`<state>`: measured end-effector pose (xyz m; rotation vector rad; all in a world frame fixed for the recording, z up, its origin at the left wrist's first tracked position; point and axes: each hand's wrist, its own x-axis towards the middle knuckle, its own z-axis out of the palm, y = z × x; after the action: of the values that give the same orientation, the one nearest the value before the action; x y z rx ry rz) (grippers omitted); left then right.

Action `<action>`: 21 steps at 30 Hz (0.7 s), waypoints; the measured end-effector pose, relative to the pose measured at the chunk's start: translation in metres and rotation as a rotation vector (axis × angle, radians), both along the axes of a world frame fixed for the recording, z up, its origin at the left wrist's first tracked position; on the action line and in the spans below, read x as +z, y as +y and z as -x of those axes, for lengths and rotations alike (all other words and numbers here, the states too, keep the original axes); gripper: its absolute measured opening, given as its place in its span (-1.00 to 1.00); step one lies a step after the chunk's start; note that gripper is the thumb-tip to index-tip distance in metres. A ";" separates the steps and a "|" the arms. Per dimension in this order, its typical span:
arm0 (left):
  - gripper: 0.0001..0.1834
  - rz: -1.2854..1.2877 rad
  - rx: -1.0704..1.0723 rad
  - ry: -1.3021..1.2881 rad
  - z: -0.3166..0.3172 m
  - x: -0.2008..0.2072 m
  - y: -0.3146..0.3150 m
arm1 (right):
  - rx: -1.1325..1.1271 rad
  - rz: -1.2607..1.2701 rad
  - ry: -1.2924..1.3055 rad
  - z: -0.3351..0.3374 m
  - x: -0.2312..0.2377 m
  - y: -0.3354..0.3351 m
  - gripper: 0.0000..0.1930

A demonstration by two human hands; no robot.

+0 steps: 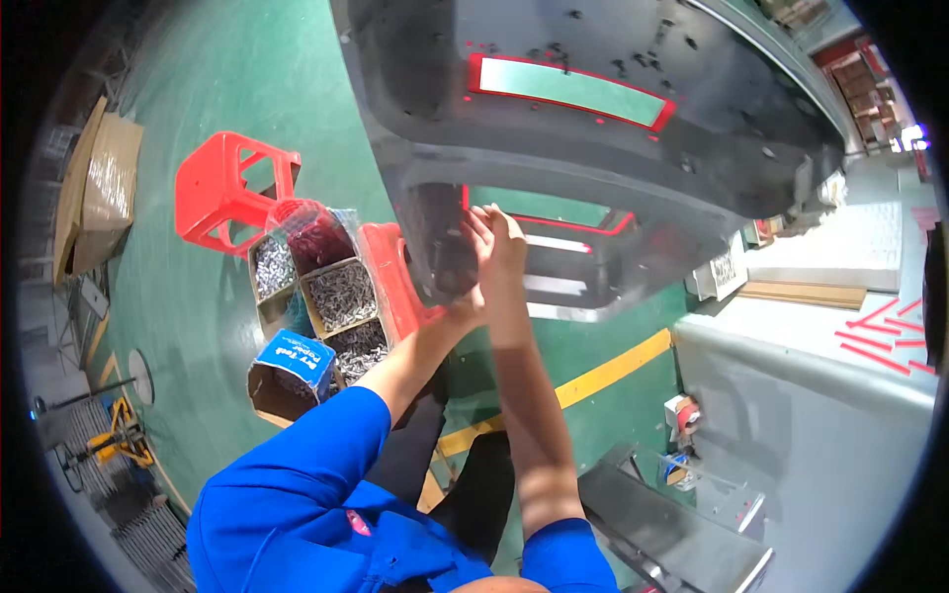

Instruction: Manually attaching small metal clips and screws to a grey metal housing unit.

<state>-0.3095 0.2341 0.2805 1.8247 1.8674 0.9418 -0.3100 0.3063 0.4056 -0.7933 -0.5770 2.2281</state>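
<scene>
Facing the person, a big dk grey moulded panel (554,153) sits over the green floor (277,79), just ahead; prob. angled so both arms get at its cut-outs w/o stretching. R hand (495,239) is at the L end of the lower cut-out, by its red edging (627,224), fingers loosely bent & a bit apart; can't tell if it pinches anything. L hand (474,302) is mostly hidden behind R wrist, nr the panel's lower L part; can't tell its grip, maybe there to steady the panel. Cardboard bins (274,314) of small metal parts (341,295) sit next to a red stool (388,287) on the L, likely put there for arm's-reach access. Blue box (300,354) is just beside them. 2nd red stool (210,188) is farther off. On the R, a table (781,321) carries loose red strips (872,353), laid out separately, prob. for easy pick-up.
</scene>
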 end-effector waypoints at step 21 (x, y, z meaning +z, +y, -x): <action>-0.34 0.413 0.271 -1.681 0.023 0.230 0.036 | 0.267 -1.309 -0.578 -0.085 0.132 0.061 -0.81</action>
<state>-0.3321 0.2705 0.5104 0.1266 0.9568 1.3284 -0.2252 0.3670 0.5376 -0.5932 -2.1699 1.2604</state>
